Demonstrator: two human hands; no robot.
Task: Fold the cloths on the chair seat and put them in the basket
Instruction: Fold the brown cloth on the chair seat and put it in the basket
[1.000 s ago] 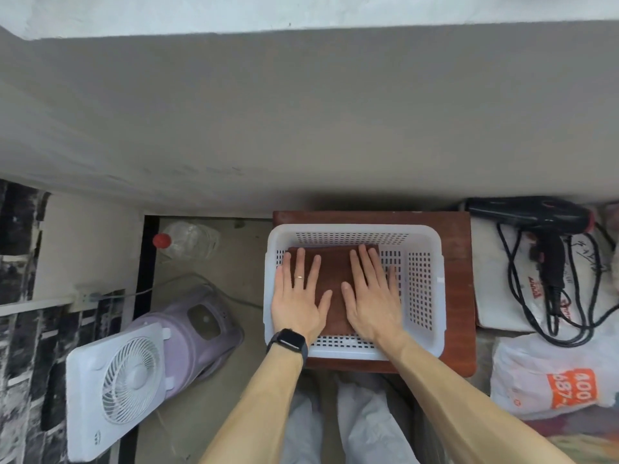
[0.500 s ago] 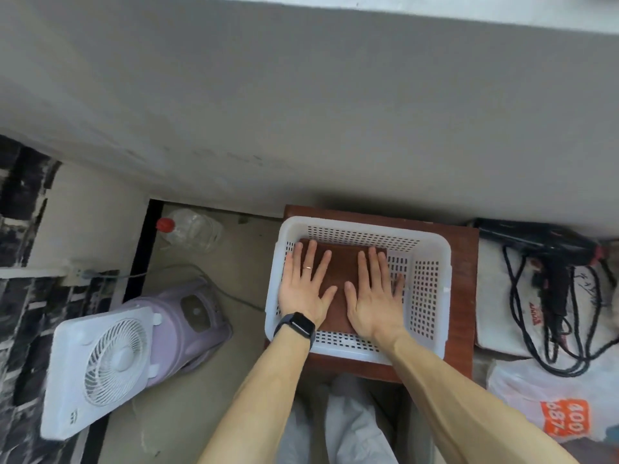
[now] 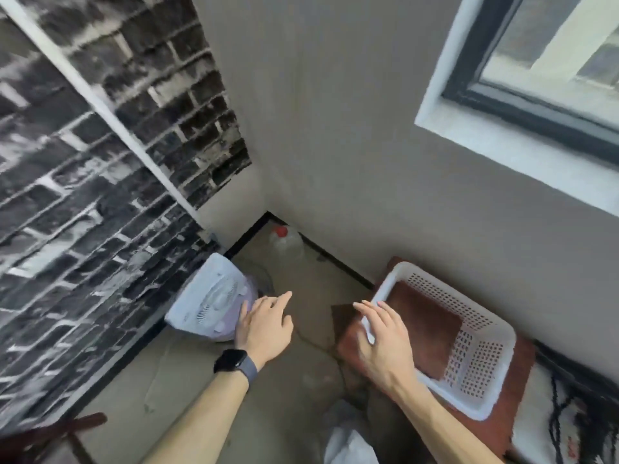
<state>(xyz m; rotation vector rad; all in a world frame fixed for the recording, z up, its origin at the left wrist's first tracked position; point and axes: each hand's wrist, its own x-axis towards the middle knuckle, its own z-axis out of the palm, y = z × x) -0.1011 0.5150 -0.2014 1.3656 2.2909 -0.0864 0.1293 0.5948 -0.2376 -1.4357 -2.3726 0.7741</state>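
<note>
A white perforated basket (image 3: 482, 360) stands on a red-brown wooden stool (image 3: 512, 416) at the lower right. A folded brown cloth (image 3: 425, 326) lies flat inside it. My right hand (image 3: 382, 339) hovers with relaxed fingers over the basket's near left corner and holds nothing. My left hand (image 3: 264, 326), with a dark watch on the wrist, is out over the floor to the left of the basket, fingers loosely spread and empty. The picture is blurred by head motion.
A white box fan (image 3: 207, 303) leans on a lilac appliance by the brick-patterned wall. A clear bottle with a red cap (image 3: 284, 242) stands in the corner. Black cables (image 3: 566, 413) lie at the far right, a dark wooden piece (image 3: 77, 430) at bottom left.
Both hands have lifted off the cloth and left the basket, the left one swinging out over the floor. My view has turned left and upward, which brings the brick wall and a window into sight.
</note>
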